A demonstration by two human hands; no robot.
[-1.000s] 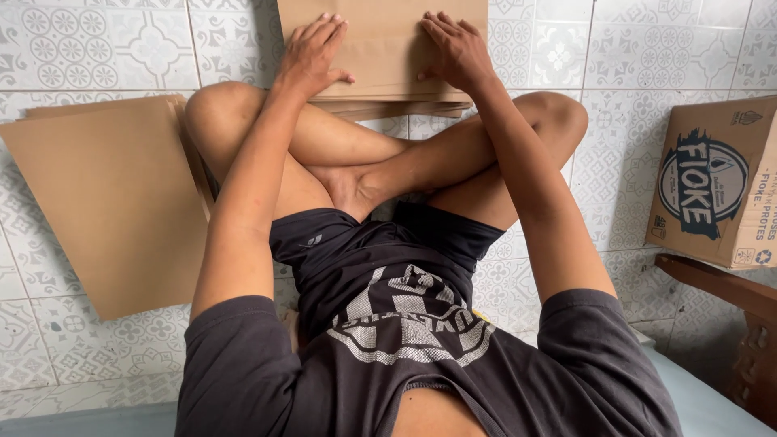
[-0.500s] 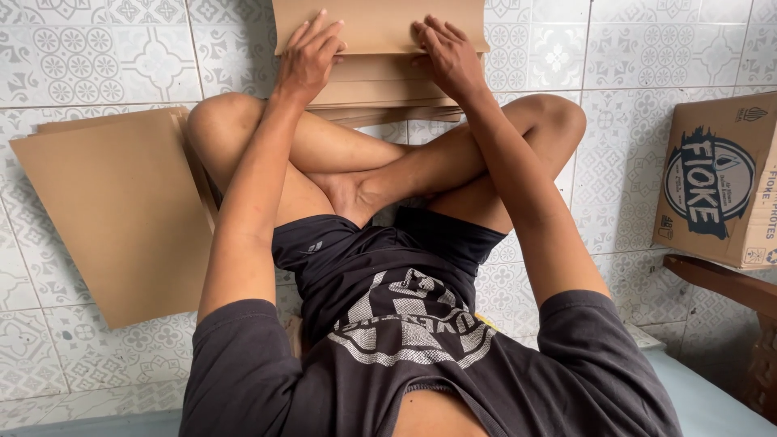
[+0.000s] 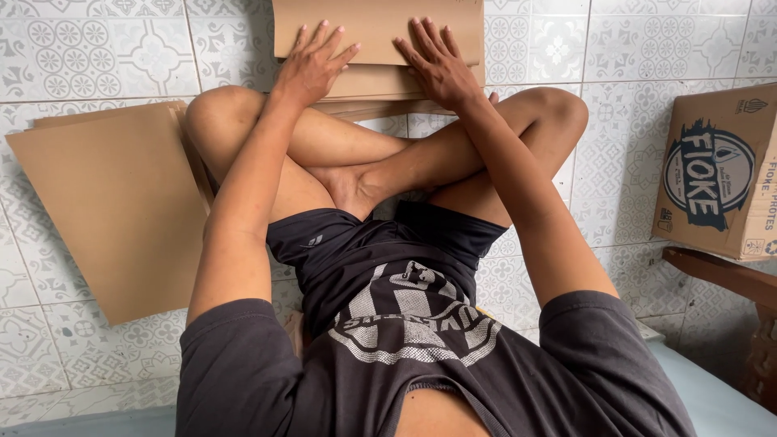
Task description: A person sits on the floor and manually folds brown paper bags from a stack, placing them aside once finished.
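Observation:
I sit cross-legged on a patterned tile floor. A stack of brown paper sheets (image 3: 380, 81) lies in front of my shins. The top brown sheet (image 3: 376, 28) is folded over, its edge running across the pile. My left hand (image 3: 312, 65) lies flat with fingers spread on the left part of that fold. My right hand (image 3: 437, 65) presses flat on the right part, fingers spread too. Neither hand grips anything; both rest palm-down on the paper.
A second stack of brown sheets (image 3: 113, 202) lies on the floor to my left. A printed cardboard box (image 3: 716, 182) stands at the right, above a dark wooden furniture piece (image 3: 728, 283). A pale blue mat (image 3: 712, 405) shows at the bottom right.
The folded top sheet has come down toward me over the pile. Both hands slid down with it and their fingers have spread flat.

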